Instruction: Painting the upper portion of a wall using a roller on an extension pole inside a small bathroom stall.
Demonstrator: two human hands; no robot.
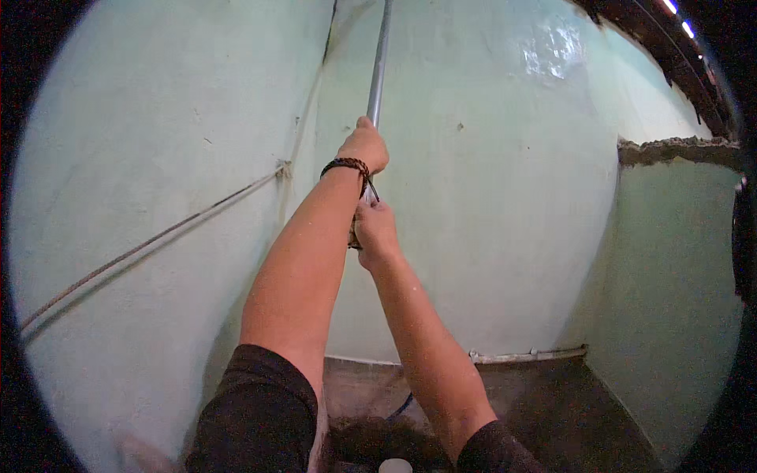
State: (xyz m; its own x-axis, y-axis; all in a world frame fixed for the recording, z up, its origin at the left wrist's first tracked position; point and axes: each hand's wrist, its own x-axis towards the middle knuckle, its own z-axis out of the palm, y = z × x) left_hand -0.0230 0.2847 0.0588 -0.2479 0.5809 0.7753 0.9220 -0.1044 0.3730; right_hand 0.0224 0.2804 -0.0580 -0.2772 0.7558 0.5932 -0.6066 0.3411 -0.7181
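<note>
A slim grey pole (379,65) rises steeply in front of me, and its top runs out of view. My left hand (365,143) is wrapped around it, with a dark braided bracelet (349,164) on that wrist. Just below, my right hand (377,230) grips the pole's lower part. My left forearm and the fingers hide most of that lower end, so its shape cannot be made out. Both arms are stretched forward and upward towards the pale green wall (485,224).
A rope (159,235) slants across the left wall to a fixing near the corner. A thin pipe (532,356) runs along the base of the far wall. At right stands a lower wall with a rough broken top (674,151), beneath a dark roof edge (668,47).
</note>
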